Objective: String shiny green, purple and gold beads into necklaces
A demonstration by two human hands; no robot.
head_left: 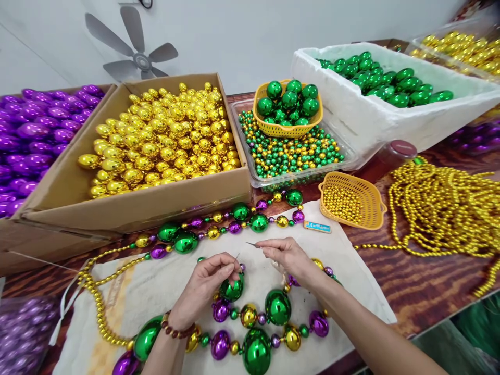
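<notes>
Near strand: big green bead [257, 351] at its middle, purple, gold and small green beads on either side, all threaded; it lies on the white cloth [351, 265] over the bench [422, 284]. This stretch looks done.
Inner strand: just beyond it, a run with a gold bead [248, 315] and a green bead [278, 307], also threaded, leading up to the left hand.
Left hand [213, 273]: fingertips pinched together on a thin end, perhaps thread, above a round green bead [232, 289].
Right hand [287, 255]: thumb and fingers clamped on a slim pointed tool [252, 244], its tip clear of the beads and pointing left. Judging by both grips, the thread end is the part left to deal with.
Far strand: a two-row run with a green bead [186, 242], lying on the cloth's far side and seemingly fully beaded; whether its ends are joined, I cannot tell.
Small basket [373, 208]: loose little gold beads, unstrung, right of the far strand.
Gold chains [437, 208]: heaped at the right, lying apart from the mixed strands.
Cardboard box [195, 195]: loose gold beads at the far left, so plenty of stock remains unstrung.
Foam box [351, 120]: loose green beads, far right.
</notes>
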